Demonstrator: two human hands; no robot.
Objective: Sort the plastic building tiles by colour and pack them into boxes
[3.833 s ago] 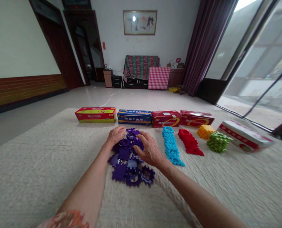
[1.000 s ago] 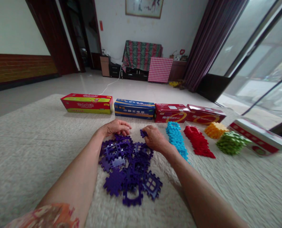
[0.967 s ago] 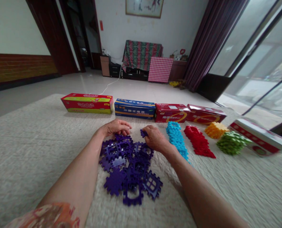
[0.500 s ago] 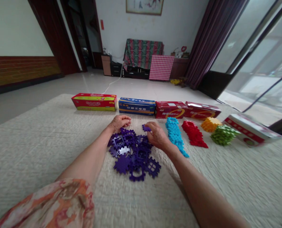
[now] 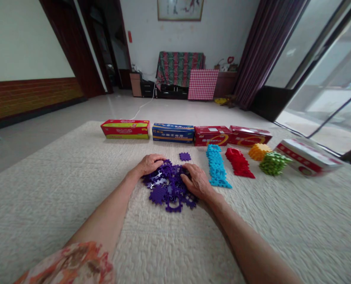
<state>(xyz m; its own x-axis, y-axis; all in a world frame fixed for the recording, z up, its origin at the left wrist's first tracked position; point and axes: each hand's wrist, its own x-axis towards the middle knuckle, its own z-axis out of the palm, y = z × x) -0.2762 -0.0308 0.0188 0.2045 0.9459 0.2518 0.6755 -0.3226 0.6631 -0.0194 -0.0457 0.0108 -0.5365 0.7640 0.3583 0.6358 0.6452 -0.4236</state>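
The purple pile of notched plastic pieces lay on the quilted cover, midway across and nearer the far edge than the near one, its pieces heaped loosely and overlapping. The left hand rested at the pile's far left side, fingers bent inward over the pieces; whether its grip was closed on any piece could not be told. The right hand lay against the pile's right side, thumb set apart from the bent fingers; its fingertips met the purple pieces, and there too it could not be told whether the grip held one. A single purple tile lay flat beyond the pile, towards the far edge and apart from the other purple pieces.

To the right of the right hand, a light-blue row of overlapping pieces ran from the far side towards the near edge, with a shorter red row beside it. Further towards the right edge stood a yellow stack and, just nearer, a green stack.

Along the far edge stood a red-and-yellow box, a blue box and two dark-red boxes. A white-and-red box sat at an angle towards the far right corner. A flowered sleeve covered the upper left arm.
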